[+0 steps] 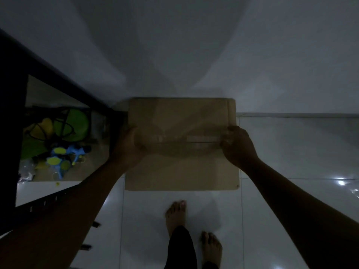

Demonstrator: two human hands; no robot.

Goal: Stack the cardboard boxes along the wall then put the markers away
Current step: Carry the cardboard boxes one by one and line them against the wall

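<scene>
Head cam, dim: cardboard box [181, 133] sits on the tiled floor [291, 148], far edge against the wall [174, 55]. Left hand [129, 146] & right hand [238, 146] each grip a side of the box top, fingers curled over. Best move, prob.: press it flush w/ the wall, square the corners, let go evenly. Markers not in view.

So the cardboard box [181, 121] is sitting on the floor [291, 148], its far edge right up against the wall [174, 45]. A shelf [17, 105] is standing just left of it, toys [58, 152] lying inside. The left hand [129, 147] is gripping the box's left side, the right hand [238, 145] its right. Bare feet [175, 214] are standing just in front.
</scene>
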